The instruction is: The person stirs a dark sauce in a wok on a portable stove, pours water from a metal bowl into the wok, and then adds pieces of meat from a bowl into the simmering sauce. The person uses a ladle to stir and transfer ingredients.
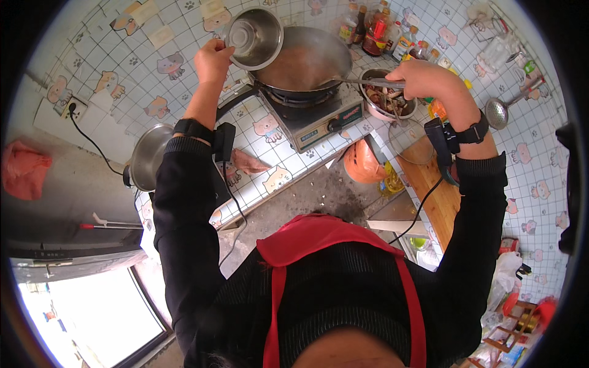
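Note:
My left hand [213,60] grips the rim of a metal bowl [269,39], tilted at the left edge of a wok [338,41]. Steam rises over brownish-red liquid [299,69] in the wok. The wok sits on a single-burner gas stove [313,124], its black handle [237,100] pointing left. In my right hand [423,80] is the metal handle of a long utensil [368,83], whose far end dips into the liquid at the wok's right side. Beneath that handle stands a bowl of dark, chopped food pieces [391,99].
Several sauce bottles [379,34] line the back wall. A perforated skimmer [498,112] hangs at the right. A clear round lid [411,141] lies by a wooden board [428,184]. At the left are a metal pot [149,156] and a cloth [248,162].

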`<state>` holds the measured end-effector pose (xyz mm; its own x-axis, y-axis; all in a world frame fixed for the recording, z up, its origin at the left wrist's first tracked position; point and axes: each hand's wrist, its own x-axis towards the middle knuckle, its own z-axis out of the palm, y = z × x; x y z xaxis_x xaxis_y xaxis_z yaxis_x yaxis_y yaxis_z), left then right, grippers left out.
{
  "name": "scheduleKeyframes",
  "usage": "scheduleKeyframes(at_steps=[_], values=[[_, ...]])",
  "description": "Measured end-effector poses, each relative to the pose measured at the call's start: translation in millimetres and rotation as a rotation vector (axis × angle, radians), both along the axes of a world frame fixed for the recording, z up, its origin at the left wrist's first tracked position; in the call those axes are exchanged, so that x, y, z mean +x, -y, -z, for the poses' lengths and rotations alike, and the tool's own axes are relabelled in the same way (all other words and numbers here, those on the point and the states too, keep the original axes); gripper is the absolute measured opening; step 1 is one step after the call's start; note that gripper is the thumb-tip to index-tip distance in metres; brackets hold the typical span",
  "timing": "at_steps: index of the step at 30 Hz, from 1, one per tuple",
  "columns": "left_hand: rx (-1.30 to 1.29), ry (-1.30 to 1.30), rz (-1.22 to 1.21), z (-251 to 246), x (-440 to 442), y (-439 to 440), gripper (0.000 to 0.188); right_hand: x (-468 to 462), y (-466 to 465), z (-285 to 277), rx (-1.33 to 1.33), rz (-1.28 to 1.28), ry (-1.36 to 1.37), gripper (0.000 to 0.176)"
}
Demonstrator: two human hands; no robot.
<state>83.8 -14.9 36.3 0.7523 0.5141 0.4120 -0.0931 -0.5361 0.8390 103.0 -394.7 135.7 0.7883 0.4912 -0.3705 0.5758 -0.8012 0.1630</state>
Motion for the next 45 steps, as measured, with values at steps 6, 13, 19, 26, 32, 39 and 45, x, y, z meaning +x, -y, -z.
scheduleKeyframes(at_steps=[6,13,19,26,32,39,45], values=[[-0.051,0.066,-0.023,2.9,-12.1,-15.2,0.015,9.8,-27.3,42.2,0.117,-0.027,0.077,0.048],[-0.129,0.085,-0.020,2.7,-33.9,-30.2,0.016,22.4,-33.9,67.4,0.216,-0.042,0.095,0.048],[-0.202,0.117,-0.007,-1.9,-58.1,-30.3,0.014,32.2,-57.8,97.7,0.293,-0.036,0.196,0.026],[-0.288,0.169,-0.012,-11.5,-99.0,-38.8,0.014,62.3,-98.9,125.6,0.367,-0.009,0.236,0.024],[-0.312,0.201,-0.002,-11.9,-147.7,-50.7,0.010,50.2,-103.6,122.7,0.369,-0.078,0.149,0.024],[-0.248,0.117,-0.120,-9.4,-204.0,-89.6,0.011,13.7,-78.9,98.0,0.302,-0.288,0.092,0.025],[-0.121,-0.004,-0.298,10.3,-243.4,-143.5,0.014,-12.2,-61.3,70.7,0.256,-0.159,0.023,0.043]])
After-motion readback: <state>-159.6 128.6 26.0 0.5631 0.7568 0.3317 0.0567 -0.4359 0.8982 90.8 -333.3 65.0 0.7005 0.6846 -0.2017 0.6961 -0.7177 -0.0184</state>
